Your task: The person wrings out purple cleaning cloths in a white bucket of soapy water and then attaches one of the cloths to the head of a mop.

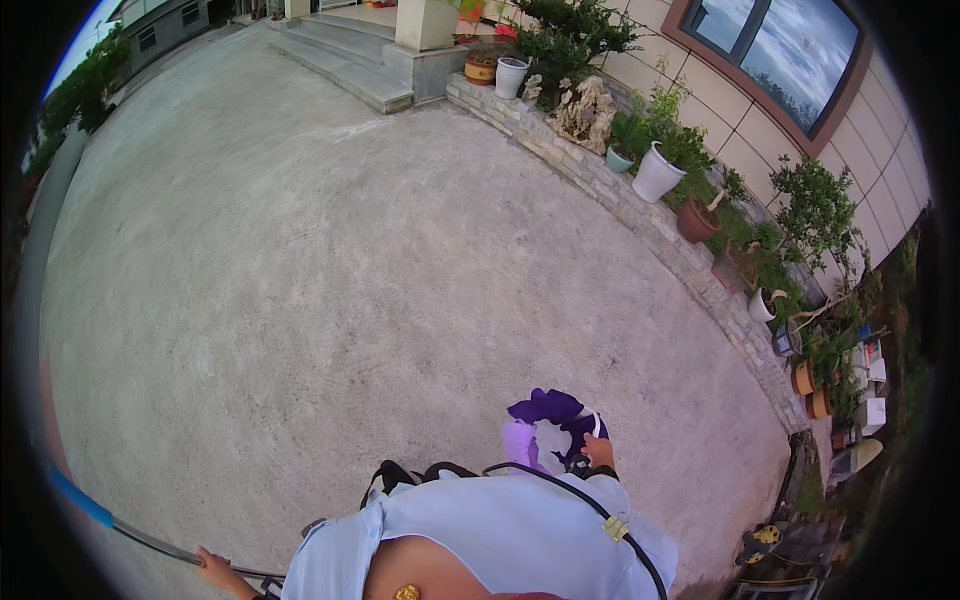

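Observation:
My right hand (pixel 598 450) grips a curved white handle (pixel 595 418) just in front of my body. Dark purple cloth (pixel 546 406) and a lilac cloth (pixel 517 442) hang around what looks like a pale bucket (pixel 553 441) below that handle. The bucket's lower part cannot be made out. At the lower left, my left hand (pixel 214 568) is closed around a thin metal pole (pixel 161 546). A blue sleeve or grip (pixel 81 498) covers the pole farther out.
Concrete paving (pixel 360 270) spreads ahead. A low stone border (pixel 637 225) with several potted plants (pixel 660 171) runs along the house wall on the right. Stone steps (pixel 352 67) rise beside a pillar at the top. A black cable (pixel 577 491) crosses my light-blue shirt (pixel 480 517).

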Available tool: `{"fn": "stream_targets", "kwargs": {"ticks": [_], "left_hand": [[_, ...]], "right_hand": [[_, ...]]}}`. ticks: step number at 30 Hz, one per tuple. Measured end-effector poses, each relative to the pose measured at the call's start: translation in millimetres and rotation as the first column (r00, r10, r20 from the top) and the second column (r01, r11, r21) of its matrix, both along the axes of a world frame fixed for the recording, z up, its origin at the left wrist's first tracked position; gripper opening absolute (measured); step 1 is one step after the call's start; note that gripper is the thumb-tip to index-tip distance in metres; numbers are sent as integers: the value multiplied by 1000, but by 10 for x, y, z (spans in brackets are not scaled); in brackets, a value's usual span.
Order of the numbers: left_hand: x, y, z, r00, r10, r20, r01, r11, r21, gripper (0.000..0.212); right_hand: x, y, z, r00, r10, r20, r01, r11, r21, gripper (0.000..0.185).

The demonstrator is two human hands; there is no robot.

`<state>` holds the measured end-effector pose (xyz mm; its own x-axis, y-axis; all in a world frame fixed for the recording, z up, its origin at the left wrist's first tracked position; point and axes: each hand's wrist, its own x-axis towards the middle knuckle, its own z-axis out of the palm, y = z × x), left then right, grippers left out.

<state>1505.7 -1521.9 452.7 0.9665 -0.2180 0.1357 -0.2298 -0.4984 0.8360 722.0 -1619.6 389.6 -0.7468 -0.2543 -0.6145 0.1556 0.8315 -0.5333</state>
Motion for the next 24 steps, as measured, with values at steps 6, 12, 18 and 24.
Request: {"fn": "stream_targets", "kwargs": {"ticks": [6,12,18,24], "left_hand": [[458,-2167,368,975,-98,-201,32,950,-310,33],[931,-4200,489,969,-196,-150,116,898,-425,32],[1149,-6277,1115,983,-156,-97,95,885,-457,29],[1469,-8367,994,999,-18,-46,-8,859,-512,29]], "right_hand": [[571,-1947,-226,995,-87,55,89,995,-44,36],[1142,-4226,-753,988,129,80,-133,990,46,29],[1714,-6542,-559,900,190,392,-223,974,40,26],[1461,-8465,-806,818,189,544,-290,951,106,31]]}}
